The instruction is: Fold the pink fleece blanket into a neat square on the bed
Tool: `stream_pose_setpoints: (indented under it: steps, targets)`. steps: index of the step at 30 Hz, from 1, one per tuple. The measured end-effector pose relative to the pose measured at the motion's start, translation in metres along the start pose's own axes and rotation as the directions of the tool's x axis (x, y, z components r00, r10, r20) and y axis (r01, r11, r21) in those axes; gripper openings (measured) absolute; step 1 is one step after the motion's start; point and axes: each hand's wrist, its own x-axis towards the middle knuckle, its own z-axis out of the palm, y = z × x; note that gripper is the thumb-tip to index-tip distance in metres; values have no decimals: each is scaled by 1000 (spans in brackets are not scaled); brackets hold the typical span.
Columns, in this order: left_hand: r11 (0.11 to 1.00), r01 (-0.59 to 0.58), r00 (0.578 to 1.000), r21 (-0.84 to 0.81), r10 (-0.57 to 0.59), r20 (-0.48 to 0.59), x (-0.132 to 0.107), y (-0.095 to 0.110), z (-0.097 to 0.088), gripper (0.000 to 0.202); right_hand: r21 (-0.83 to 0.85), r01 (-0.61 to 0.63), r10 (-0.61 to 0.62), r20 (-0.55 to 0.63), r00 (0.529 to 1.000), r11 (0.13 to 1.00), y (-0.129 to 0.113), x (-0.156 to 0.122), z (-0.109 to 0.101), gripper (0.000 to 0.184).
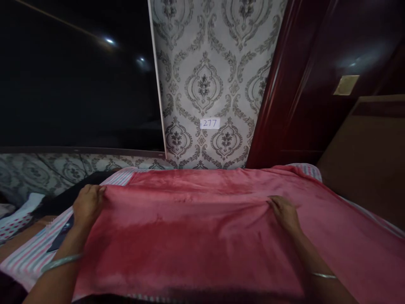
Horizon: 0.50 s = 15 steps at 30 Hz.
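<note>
A plush pink-red blanket (190, 245) fills the lower middle of the head view. My left hand (90, 203) is closed on its upper edge at the left. Further right, my right hand (284, 212) pinches the same raised fold, its fingertips pressed together on the fabric. Between the two hands the cloth is drawn taut, and the near part hangs down toward me. Beneath and behind the fold lies more of the pink fabric. A striped white, pink and blue cloth (33, 253) shows along the left side and at the far corners.
A large dark television (79, 80) hangs on the patterned wall (202, 50) at left. A paper label (209, 123) reads 277. At right are a dark red door (303, 84) and a brown cardboard panel (370, 156). Dotted white cloth (19, 217) lies far left.
</note>
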Motion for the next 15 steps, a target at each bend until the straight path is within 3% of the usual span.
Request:
stream_pose_setpoints:
  steps: [3,8,11,15]
  targets:
    - [999,-35,999,7,36,-23,-27,-6,-18,40,-39,45,-47,-50,998,998,5,-16,-22,41]
    - [994,-110,989,30,106,102,-69,-22,-44,37,-60,99,-99,-4,995,993,10,-47,-55,48]
    - [990,-99,988,96,86,129,-73,-28,-63,43,-55,86,-87,-10,996,995,-2,-48,-79,49]
    - [967,22,990,252,-56,129,-56,-20,-99,57,-110,68,-71,-25,997,992,-29,-26,-114,42]
